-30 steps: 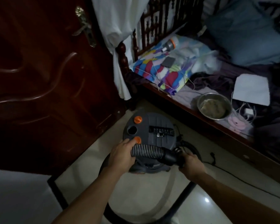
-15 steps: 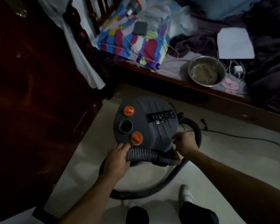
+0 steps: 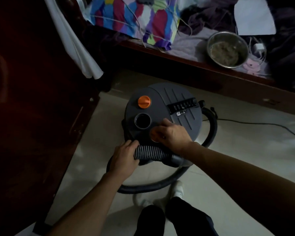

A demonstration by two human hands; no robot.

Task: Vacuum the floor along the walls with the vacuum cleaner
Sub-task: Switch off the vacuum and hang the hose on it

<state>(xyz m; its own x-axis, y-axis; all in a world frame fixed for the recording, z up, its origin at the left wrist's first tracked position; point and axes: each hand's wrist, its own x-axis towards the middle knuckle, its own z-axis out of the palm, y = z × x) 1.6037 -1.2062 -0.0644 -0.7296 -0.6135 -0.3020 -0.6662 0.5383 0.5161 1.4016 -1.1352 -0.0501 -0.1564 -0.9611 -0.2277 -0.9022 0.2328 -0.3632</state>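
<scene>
Head view: left hand (image 3: 124,159) grips hose (image 3: 151,152), lying left-right.

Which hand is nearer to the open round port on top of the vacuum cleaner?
Right. The right hand rests on the lid just beside the open round port; the left hand is lower, gripping the ribbed hose at the front.

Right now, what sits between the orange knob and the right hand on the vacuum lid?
Head view: an open round port lies between the orange knob and the right hand on the vacuum lid.
</scene>
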